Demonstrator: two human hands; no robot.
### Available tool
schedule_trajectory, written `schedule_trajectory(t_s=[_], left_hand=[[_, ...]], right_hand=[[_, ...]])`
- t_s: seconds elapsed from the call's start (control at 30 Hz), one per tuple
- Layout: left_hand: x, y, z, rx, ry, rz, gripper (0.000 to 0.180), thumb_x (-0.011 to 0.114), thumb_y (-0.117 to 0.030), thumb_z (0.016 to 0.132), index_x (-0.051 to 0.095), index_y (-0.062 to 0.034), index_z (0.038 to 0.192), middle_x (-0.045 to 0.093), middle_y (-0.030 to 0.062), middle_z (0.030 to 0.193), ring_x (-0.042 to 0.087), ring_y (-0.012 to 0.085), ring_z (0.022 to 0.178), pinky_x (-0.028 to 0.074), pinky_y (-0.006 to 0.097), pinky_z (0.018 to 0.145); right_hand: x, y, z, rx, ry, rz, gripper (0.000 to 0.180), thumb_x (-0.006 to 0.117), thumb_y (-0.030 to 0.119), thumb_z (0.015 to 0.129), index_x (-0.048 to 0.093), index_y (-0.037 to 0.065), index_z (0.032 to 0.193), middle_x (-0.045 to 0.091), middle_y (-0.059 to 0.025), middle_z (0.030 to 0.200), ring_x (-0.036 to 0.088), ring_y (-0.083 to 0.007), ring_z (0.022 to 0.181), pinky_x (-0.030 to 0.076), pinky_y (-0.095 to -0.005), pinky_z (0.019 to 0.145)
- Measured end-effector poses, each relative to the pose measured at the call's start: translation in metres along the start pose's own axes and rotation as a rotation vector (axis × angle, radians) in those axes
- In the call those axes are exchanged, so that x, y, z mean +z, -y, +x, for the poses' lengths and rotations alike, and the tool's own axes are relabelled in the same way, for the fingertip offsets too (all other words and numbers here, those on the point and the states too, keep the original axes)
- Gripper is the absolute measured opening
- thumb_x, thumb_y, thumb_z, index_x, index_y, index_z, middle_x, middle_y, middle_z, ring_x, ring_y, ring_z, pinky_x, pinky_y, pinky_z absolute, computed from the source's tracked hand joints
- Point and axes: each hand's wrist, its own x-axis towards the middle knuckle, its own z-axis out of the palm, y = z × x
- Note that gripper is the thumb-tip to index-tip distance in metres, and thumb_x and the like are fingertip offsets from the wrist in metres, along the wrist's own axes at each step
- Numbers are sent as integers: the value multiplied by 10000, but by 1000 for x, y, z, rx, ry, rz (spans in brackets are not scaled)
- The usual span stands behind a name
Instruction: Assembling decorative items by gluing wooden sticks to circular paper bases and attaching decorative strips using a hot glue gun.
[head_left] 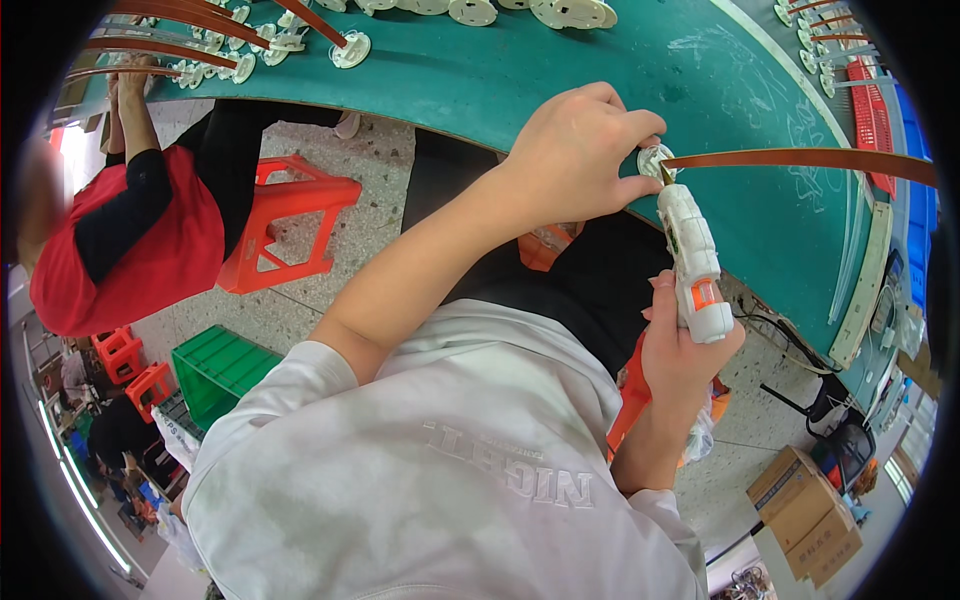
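A small white disc is pinched in the left hand at the near edge of the green table, where little room is left. A white glue gun is gripped in the right hand, nozzle up against the disc where a brown strip ends. The left forearm is stretched across the lap. Farther back, more discs lie well apart.

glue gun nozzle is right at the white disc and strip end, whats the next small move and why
Probably squeeze the trigger for a small dab. The right hand has the glue gun tip at the joint where the brown strip meets the white disc, pinned by the left hand.
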Motion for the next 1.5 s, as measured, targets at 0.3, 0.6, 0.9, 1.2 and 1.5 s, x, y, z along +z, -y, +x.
schedule_trajectory(t_s=[0.3,0.6,0.9,1.2,1.5], left_hand=[[4,1,0,34,-52,-19,363,879,-255,667,730,-88,954,694,33,730,656,248,836,548,378,714],[3,2,1,35,-52,-17,357,883,-271,675,732,-86,940,686,30,720,657,247,836,545,376,709],[3,3,1,30,-52,-30,370,892,-270,666,733,-80,941,702,34,745,657,244,842,548,375,714],[0,3,2,9,-2,9,416,885,-208,666,731,-84,1032,766,11,915,639,201,849,553,334,754],[0,2,2,16,-12,7,422,891,-219,663,733,-76,1028,769,17,913,645,199,840,555,332,746]], right_hand=[[1,2,-1,-15,-11,-61,180,695,74,927,707,-85,1010,709,-78,725,639,-82,561,497,-223,509],[-2,6,-1,-20,-22,-55,175,698,81,926,704,-86,976,703,-73,706,641,-86,551,504,-229,507],[-2,7,-1,15,-20,-34,165,704,89,920,715,-75,939,695,-71,676,643,-95,534,495,-233,498],[-1,11,2,30,-40,-28,170,719,97,921,700,-67,880,674,-58,642,639,-92,525,486,-237,494],[-2,9,1,11,-47,-40,164,715,96,925,699,-58,868,661,-50,627,627,-87,515,469,-237,482]])
